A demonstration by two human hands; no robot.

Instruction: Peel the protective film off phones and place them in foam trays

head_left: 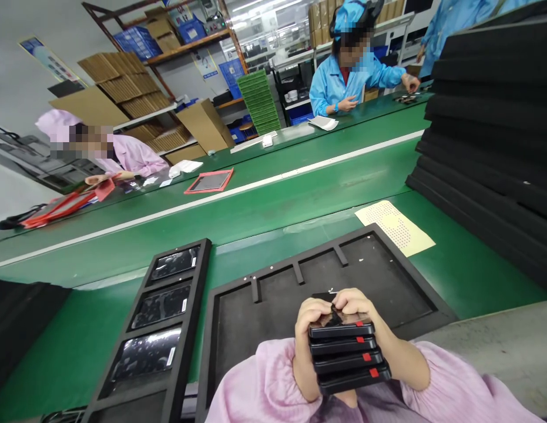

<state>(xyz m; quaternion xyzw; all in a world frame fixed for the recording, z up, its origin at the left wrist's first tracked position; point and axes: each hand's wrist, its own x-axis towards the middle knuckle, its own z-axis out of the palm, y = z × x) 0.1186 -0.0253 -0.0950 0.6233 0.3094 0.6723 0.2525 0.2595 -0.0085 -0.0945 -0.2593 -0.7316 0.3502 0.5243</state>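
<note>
Both my hands grip a stack of several flat, black, phone-like devices point(346, 357) close to my body. A small red sticker marks the near edge of each. My left hand point(312, 317) wraps the left side of the stack, while my right hand point(359, 302) clasps the right, with fingers of both resting on the top device. Beneath and beyond the stack lies a wide black foam tray point(264, 317) with short dividers. To its left, a narrower black foam tray point(202, 264) holds glossy dark screens point(146, 351) with white labels in its compartments.
Tall stacked black foam point(489, 129) rises at the right; more black foam point(26, 323) lies far left. A yellow dotted sheet point(394, 226) lies behind the wide tray. Across the raised green bench point(273, 194), two people work, one in pink point(127, 154), one in blue point(321, 85).
</note>
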